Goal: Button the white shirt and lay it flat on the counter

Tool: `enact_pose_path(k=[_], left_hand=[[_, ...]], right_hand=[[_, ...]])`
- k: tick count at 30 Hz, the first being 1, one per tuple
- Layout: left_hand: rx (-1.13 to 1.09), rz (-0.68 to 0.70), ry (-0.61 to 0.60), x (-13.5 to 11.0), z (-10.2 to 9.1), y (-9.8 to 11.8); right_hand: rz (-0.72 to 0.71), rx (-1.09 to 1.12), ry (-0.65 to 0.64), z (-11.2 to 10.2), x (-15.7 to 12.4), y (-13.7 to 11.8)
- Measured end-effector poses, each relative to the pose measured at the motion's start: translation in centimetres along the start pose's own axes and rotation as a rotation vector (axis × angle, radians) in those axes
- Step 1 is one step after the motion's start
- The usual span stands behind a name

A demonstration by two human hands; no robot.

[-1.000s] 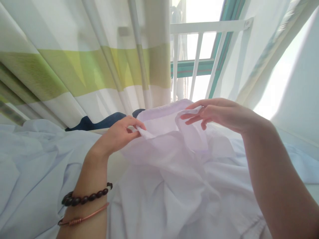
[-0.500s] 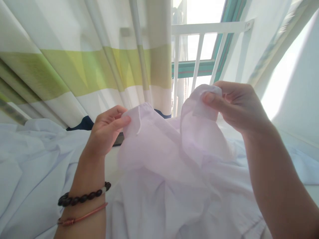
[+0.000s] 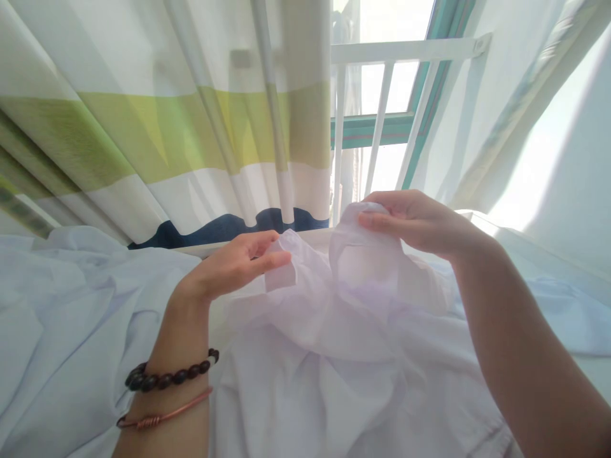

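Note:
A thin white cloth (image 3: 324,305), perhaps a sheet or cover, rises from the bed between my two hands. My left hand (image 3: 238,264) pinches one edge of it between thumb and fingers, left of the middle. Farther right and a little higher, my right hand (image 3: 410,219) grips another part of the edge, where the fabric folds over and hangs down. A slack dip of cloth lies between the two grips. The lower part spreads in loose folds toward me. On my left wrist are a dark bead bracelet (image 3: 172,377) and a copper-coloured band (image 3: 167,416).
More white bedding (image 3: 62,331) lies rumpled on the left. A white, green and navy curtain (image 3: 181,133) hangs behind the bed. White railing bars (image 3: 377,127) stand before a teal-framed window (image 3: 377,130), and a pale wall (image 3: 573,159) is at the right.
Both hands have come lower and closer together, the left moving right and the right moving left. The cloth between them has gone slacker, and both grips remain.

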State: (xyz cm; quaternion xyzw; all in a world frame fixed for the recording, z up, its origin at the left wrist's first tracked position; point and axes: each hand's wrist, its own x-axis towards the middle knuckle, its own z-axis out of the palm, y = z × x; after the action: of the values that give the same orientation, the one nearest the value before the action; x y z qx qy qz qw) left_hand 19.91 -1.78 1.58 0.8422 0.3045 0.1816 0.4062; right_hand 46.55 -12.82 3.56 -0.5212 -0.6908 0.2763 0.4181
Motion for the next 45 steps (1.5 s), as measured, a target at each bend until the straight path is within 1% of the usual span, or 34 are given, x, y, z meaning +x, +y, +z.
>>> enact_pose_path(k=[4,7,10,12,17,19,24,28,30,34,39,42,45], left_hand=[[0.001,0.008,-0.048,0.4,0.9,0.3],[-0.057,0.055,-0.058,0.5,1.3,0.6],[-0.103,0.111,-0.019,0.7,1.7,0.9],[-0.111,0.122,0.02,0.9,2.0,1.1],[-0.056,0.13,0.069,1.2,2.5,1.5],[-0.037,0.139,0.07,1.2,2.5,1.6],[-0.016,0.146,0.06,1.1,2.5,1.8],[0.024,0.104,0.023,1.2,2.6,1.8],[0.005,0.088,0.013,1.3,2.7,1.8],[-0.001,0.095,0.057,1.4,2.9,1.8],[0.072,0.105,0.063,1.6,3.0,2.0],[0.084,0.119,0.048,1.5,3.1,2.2],[0.085,0.14,0.006,1.2,3.0,2.5]], right_hand=[[0.036,-0.034,-0.126,0.4,0.3,0.2],[0.05,-0.029,-0.181,0.8,0.4,0.3],[0.062,-0.05,-0.205,1.3,0.6,0.4],[0.059,-0.076,-0.233,1.5,0.7,0.3],[-0.009,-0.109,-0.302,1.7,0.8,0.1],[-0.018,-0.117,-0.294,1.7,0.8,0.1],[0.009,-0.078,-0.227,1.7,0.8,0.2],[-0.051,-0.086,-0.198,1.6,0.9,0.3],[-0.069,-0.094,-0.196,1.5,0.9,0.3],[-0.082,-0.073,-0.226,1.3,0.8,0.2],[-0.054,-0.007,-0.233,1.9,1.0,0.3],[-0.063,0.023,-0.193,2.4,1.2,0.5],[-0.049,0.018,-0.143,2.7,1.3,0.4]])
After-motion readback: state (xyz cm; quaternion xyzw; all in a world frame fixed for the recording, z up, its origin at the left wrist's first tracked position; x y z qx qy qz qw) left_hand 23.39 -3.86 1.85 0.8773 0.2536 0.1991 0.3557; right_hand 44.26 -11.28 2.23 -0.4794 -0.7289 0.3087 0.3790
